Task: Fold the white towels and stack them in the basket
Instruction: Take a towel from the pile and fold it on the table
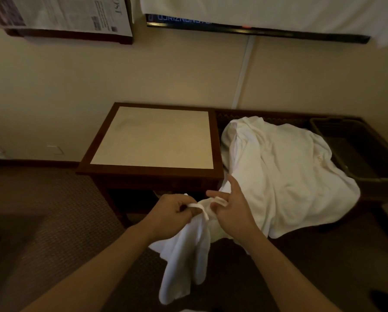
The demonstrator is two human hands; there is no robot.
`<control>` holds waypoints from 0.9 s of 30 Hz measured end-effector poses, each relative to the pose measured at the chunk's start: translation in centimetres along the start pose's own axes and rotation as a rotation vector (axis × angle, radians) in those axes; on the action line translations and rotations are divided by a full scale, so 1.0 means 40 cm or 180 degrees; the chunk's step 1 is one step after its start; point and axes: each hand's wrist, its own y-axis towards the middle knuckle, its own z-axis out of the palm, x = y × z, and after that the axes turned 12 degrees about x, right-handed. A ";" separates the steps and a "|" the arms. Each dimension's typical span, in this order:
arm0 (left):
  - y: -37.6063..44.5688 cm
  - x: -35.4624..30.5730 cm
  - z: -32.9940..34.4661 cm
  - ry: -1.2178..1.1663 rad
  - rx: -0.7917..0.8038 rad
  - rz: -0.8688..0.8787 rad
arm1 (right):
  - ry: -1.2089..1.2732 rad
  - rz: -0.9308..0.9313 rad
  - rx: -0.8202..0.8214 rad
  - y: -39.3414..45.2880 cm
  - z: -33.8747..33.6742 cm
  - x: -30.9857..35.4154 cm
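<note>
Below the table, at mid-frame, a small white towel is held up by its top hem and hangs over the carpet. The hem is pinched by the curled fingers of the left hand, and it is also pinched by the right hand, whose other fingers are spread. A larger towel is draped over the bench at right, its edge lying against the dark basket.

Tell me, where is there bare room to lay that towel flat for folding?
The pale top of the side table, inside its dark wood border, is bare. Right of it, the white towel pile covers the bench up to the dark basket, whose visible inside looks free.
</note>
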 end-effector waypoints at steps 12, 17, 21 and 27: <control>0.006 -0.021 -0.005 -0.1148 -0.0041 0.0083 | 0.0225 -0.0477 -0.0054 -0.046 0.016 0.060; 0.005 -0.024 0.026 -0.0539 -0.0541 0.0084 | 0.0203 -0.0074 0.0056 -0.042 0.011 0.067; -0.004 -0.010 0.051 0.0215 -0.1007 0.0376 | 0.0633 0.0069 -0.0116 -0.046 0.022 0.041; -0.050 -0.022 0.067 0.0577 -0.0814 0.0528 | 0.1806 0.0567 -0.0642 -0.050 0.040 -0.007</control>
